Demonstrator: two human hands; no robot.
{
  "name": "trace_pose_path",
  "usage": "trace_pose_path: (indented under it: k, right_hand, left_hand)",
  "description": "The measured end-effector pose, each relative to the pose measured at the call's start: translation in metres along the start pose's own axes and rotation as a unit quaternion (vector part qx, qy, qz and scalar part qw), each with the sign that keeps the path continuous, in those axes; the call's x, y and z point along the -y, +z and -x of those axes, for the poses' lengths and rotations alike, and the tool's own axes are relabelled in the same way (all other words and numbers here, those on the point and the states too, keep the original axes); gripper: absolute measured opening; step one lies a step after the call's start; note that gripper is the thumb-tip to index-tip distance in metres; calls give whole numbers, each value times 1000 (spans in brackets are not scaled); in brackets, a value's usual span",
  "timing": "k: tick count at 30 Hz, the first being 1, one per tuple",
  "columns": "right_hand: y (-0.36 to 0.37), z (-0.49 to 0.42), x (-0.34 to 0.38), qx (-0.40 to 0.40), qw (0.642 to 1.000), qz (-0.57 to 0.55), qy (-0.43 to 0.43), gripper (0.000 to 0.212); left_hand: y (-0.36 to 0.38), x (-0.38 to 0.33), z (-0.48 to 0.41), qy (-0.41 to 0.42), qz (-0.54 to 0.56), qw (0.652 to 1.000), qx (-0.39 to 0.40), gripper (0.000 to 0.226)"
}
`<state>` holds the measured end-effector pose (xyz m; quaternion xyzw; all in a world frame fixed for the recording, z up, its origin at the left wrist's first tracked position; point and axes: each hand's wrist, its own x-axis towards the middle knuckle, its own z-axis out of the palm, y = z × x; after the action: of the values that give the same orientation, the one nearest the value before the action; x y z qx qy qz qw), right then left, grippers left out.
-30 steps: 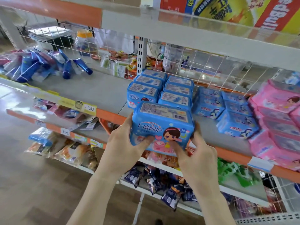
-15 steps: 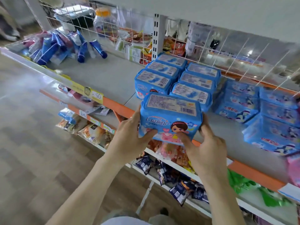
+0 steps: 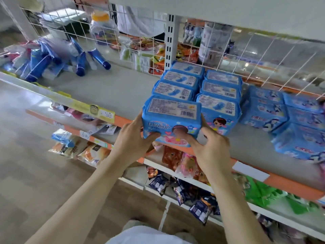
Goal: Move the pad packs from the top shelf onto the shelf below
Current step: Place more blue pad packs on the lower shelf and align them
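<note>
A blue pad pack (image 3: 173, 118) with a cartoon girl on its front stands upright at the front edge of the grey shelf (image 3: 112, 90). It sits in line with the left of two rows of the same packs (image 3: 177, 80). My left hand (image 3: 131, 138) grips its left side, thumb on the front. My right hand (image 3: 212, 152) holds its right side, thumb pressed on the front face. Whether the pack's base rests fully on the shelf is hidden by my hands.
The second row of packs (image 3: 221, 90) stands just right of it, with flat blue packs (image 3: 263, 111) further right. Blue tubes (image 3: 82, 62) lie at the shelf's left. A wire mesh (image 3: 263, 55) backs the shelf, the upper shelf (image 3: 228, 13) hangs overhead, and snack bags (image 3: 175, 159) fill lower shelves.
Both hands have carried the pack away from me and onto the shelf's front edge, up against the left row. My view has tilted downward.
</note>
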<state>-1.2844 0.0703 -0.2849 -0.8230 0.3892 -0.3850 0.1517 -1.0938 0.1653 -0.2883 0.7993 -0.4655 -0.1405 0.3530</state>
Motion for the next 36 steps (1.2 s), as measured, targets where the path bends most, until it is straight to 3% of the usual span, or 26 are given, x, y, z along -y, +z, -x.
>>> trace_pose_path:
  k: [11,16,36]
  right_hand:
    - [54,-13,11,42,995,51,77,52]
    - [58,-18,11,12,992,69,103,36]
    - [57,-38,0,29,983,66,171,42]
  left_hand:
    - [-9,56,-54,55,-53,993,89,56]
    - [-10,55,-75,95,-45,987,120,53]
    - [-2,51,-110,127,-64,979,147,41]
